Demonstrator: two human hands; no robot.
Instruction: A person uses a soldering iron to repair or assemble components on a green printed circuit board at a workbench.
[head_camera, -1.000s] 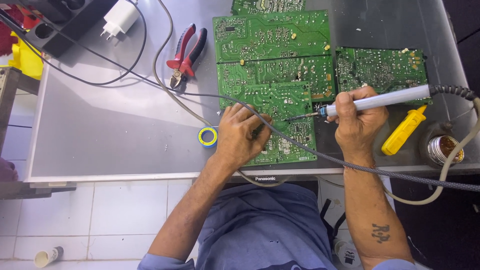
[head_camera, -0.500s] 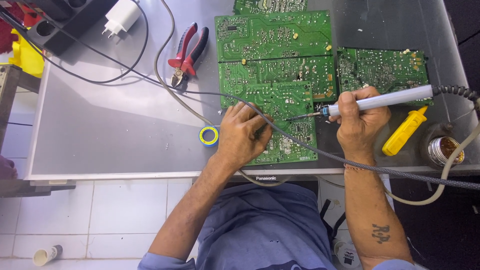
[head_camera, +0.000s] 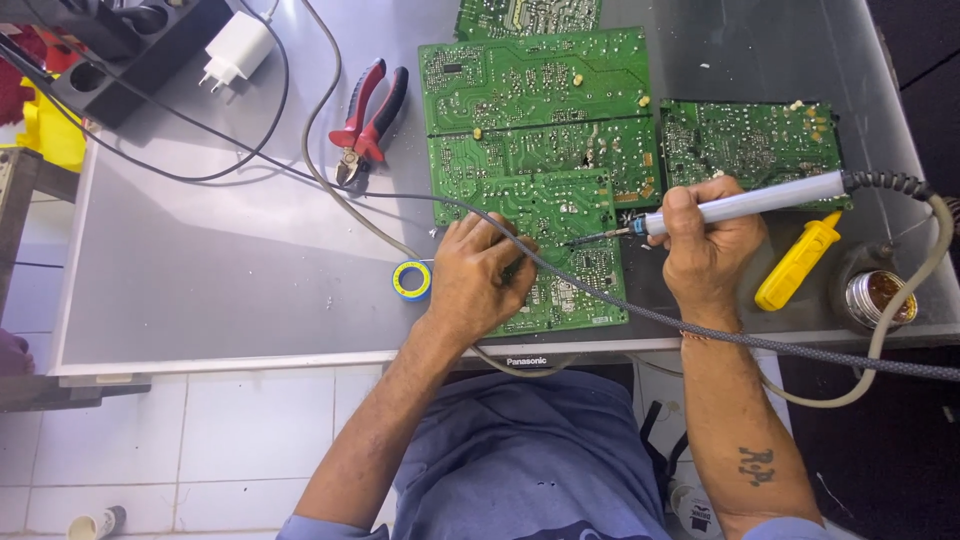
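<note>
A large green circuit board (head_camera: 540, 120) lies on the grey work surface (head_camera: 200, 270), with a smaller green board (head_camera: 750, 140) to its right. My right hand (head_camera: 710, 245) grips a soldering iron (head_camera: 740, 205) with a pale handle; its tip points left onto the large board near the middle. My left hand (head_camera: 480, 275) rests palm down on the board's lower part, fingers curled near the tip. Whether it pinches solder wire I cannot tell. A braided cable (head_camera: 620, 305) runs across the board under my hands.
Red-handled cutters (head_camera: 370, 120) lie left of the board, a small blue and yellow tape roll (head_camera: 411, 281) beside my left wrist. A yellow tool (head_camera: 795, 262) and a round tin (head_camera: 880, 297) sit at the right. A black power strip (head_camera: 130, 45) with a white charger (head_camera: 235, 50) is at the far left.
Both hands stay on the board. The iron's tip and my left fingers have shifted only slightly.
</note>
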